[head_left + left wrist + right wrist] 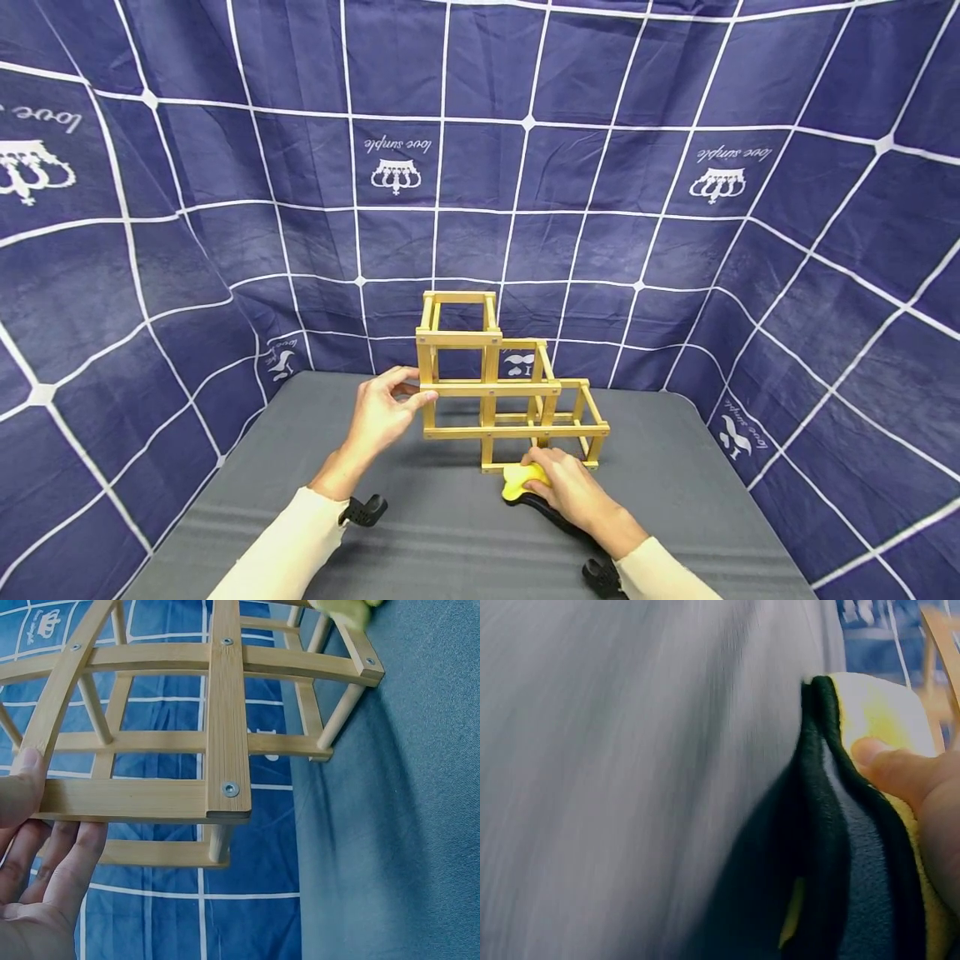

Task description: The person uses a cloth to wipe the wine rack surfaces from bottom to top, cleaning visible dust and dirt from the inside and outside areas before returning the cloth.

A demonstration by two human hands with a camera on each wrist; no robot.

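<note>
A stepped rack of pale wooden bars and dowels [517, 432] stands on the grey surface, its lower left corner overhanging. My left hand [385, 412] grips its left upright, with the thumb on the front face and the fingers on the other side; the left wrist view shows this hand [56, 862] close up at a screwed bar [135, 799]. With my right hand [566, 487] I hold a yellow cloth [517, 482] against the rack's low front rail. In the right wrist view the cloth [881, 712] has a grey-blue side and black edging, and the thumb presses on its yellow face.
A grey cloth-covered surface [420, 533] spreads beneath the rack. Blue fabric with white grid lines [585, 167] hangs behind and on both sides. Black straps [363, 511] sit at the wrists.
</note>
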